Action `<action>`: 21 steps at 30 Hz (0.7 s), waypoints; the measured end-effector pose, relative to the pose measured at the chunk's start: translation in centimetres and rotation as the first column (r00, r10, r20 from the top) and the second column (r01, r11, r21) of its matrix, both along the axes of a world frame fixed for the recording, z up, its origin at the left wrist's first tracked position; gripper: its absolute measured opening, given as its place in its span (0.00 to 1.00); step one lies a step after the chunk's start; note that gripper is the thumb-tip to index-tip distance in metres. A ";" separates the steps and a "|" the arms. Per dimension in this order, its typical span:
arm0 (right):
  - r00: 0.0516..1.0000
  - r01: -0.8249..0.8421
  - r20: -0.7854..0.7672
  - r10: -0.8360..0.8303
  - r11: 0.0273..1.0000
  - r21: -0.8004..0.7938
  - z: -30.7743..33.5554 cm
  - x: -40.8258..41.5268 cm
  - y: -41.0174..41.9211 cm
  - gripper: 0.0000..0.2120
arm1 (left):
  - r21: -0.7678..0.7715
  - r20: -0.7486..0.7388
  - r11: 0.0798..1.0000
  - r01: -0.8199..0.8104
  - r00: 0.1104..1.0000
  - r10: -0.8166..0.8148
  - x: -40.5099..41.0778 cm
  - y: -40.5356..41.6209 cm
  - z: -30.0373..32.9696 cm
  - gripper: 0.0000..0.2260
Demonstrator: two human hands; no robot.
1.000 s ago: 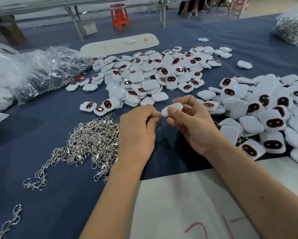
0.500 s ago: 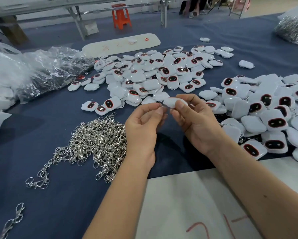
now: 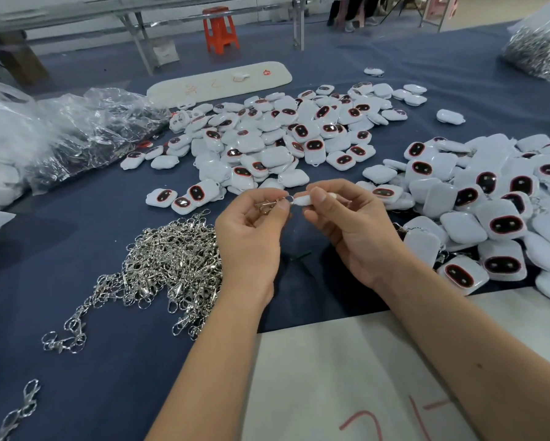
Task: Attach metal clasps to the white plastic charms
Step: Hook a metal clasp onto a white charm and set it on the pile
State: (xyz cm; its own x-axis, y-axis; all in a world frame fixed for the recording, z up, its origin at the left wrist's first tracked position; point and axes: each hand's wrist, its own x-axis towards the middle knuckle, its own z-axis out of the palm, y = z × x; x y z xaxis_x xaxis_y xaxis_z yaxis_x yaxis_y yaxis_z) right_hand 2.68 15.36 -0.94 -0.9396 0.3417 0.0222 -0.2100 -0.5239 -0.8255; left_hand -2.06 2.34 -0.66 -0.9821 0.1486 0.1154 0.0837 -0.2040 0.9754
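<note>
My left hand (image 3: 251, 230) pinches a metal clasp (image 3: 269, 204) between thumb and fingertips. My right hand (image 3: 347, 224) pinches a white plastic charm (image 3: 304, 198), seen edge-on. The clasp's ring end meets the charm's left tip between the two hands, above the blue table cloth. A heap of loose silver clasps (image 3: 172, 262) lies just left of my left wrist. One pile of white charms with dark oval faces (image 3: 283, 138) lies beyond my hands. A second charm pile (image 3: 496, 211) sits to the right.
Clear plastic bags (image 3: 60, 135) lie at the left. A bag of metal parts (image 3: 537, 52) sits far right. A white board (image 3: 219, 82) lies behind the charms and a white sheet (image 3: 347, 377) under my forearms. An orange stool (image 3: 219, 30) stands beyond the table.
Both hands rose slightly and my left hand turned palm-up, showing the clasp now stretched out against the charm's tip.
</note>
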 end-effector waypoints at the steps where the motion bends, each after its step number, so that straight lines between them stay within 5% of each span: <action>1: 1.000 0.012 0.007 -0.012 1.000 0.002 0.0 0.0 0.1 0.10 | -0.091 -0.088 0.996 -0.015 0.996 0.007 -0.2 -0.1 -0.1 0.14; 6: 0.999 0.036 0.024 -0.039 0.993 0.113 -0.2 0.1 0.1 0.09 | -0.450 -0.475 0.876 -0.172 0.877 -0.072 -0.7 -0.8 -0.3 0.12; 10: 0.995 0.094 0.012 -0.102 0.951 0.294 -0.5 -0.1 -0.2 0.07 | -0.601 -0.480 0.774 -0.199 0.864 -0.151 -0.9 -1.2 -0.4 0.11; 13: 0.997 0.075 -0.018 -0.073 0.978 0.192 -0.6 -0.1 -0.1 0.11 | -0.314 -0.124 0.949 -0.029 0.992 -0.011 -0.4 -0.6 -0.3 0.09; 16: 0.998 0.018 -0.053 -0.015 0.998 0.062 -0.5 -0.1 0.3 0.13 | 0.145 0.283 0.982 0.119 0.946 -0.157 0.5 0.2 0.2 0.05; 21: 0.998 -0.027 -0.053 0.029 0.999 0.034 -0.4 -0.1 0.6 0.16 | 0.321 0.385 0.926 0.201 0.865 -0.321 0.4 -0.3 0.9 0.05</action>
